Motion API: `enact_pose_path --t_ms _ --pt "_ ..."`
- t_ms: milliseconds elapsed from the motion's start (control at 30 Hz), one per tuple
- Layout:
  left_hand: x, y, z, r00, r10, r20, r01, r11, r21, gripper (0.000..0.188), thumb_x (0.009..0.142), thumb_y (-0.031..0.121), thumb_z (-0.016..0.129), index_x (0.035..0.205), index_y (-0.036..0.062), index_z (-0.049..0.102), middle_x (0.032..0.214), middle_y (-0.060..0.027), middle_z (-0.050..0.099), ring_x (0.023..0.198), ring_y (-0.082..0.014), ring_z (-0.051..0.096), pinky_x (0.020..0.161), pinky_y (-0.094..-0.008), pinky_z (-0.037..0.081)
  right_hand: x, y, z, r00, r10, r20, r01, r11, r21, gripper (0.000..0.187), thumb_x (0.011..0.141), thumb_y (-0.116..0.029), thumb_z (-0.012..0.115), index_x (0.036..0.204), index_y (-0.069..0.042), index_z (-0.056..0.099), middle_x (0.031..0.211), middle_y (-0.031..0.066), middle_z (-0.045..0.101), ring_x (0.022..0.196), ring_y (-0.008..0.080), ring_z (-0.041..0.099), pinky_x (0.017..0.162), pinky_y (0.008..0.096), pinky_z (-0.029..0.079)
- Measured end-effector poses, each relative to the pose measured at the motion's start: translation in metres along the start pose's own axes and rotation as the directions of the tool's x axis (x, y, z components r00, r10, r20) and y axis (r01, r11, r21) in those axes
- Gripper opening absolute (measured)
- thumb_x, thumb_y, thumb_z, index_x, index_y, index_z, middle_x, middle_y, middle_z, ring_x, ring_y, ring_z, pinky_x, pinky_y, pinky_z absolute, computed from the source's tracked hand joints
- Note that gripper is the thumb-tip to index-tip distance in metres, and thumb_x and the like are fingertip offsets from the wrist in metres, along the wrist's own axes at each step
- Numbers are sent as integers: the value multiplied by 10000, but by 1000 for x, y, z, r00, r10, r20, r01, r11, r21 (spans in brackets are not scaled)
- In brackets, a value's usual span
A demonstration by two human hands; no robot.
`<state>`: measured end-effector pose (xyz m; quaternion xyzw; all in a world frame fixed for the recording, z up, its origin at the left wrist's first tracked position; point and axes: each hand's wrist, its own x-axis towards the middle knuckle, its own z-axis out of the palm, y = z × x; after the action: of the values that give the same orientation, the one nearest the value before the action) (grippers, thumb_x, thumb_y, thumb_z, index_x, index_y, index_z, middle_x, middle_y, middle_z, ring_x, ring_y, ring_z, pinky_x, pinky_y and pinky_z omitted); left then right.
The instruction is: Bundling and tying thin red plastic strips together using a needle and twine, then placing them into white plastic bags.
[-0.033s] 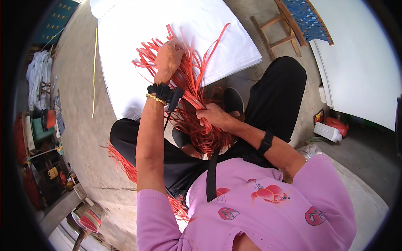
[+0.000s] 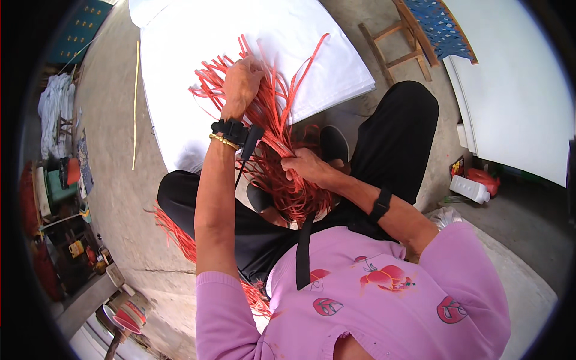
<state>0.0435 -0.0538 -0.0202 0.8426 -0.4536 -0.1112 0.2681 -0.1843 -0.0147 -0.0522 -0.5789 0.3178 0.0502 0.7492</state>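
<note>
While clasping the red strands (image 2: 271, 120) in the right hand (image 2: 306, 167), closed around them just off the near edge of the white sheet (image 2: 324, 78), probably best to ease loose ends apart gently, without tugging. Over the sheet, inward from that edge, touching the fanned ends with the left hand (image 2: 242, 87); cannot tell whether pinching any, with fingertips partly hidden. Find the strands between both hands, with loops below the right grip.
</note>
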Motion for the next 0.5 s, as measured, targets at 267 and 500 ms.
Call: enact_pose_path --t_ms 267,500 --pt "19 -8 -25 926 -31 -376 78 991 110 86 768 165 608 824 119 655 853 -86 600 783 -285 599 645 -388 473 -1 -1 -2 1000 7 1 -7 1000 -10 290 713 -220 513 657 47 611 618 128 611 583 214 568 578 323 433" --pt "9 2 -27 932 17 -362 -33 999 -39 158 776 189 634 841 47 654 814 -128 636 712 -277 616 637 -365 477 -4 -3 -2 1000 9 2 -9 1000 -7 287 726 -219 512 660 46 598 615 117 608 590 205 573 587 322 437"
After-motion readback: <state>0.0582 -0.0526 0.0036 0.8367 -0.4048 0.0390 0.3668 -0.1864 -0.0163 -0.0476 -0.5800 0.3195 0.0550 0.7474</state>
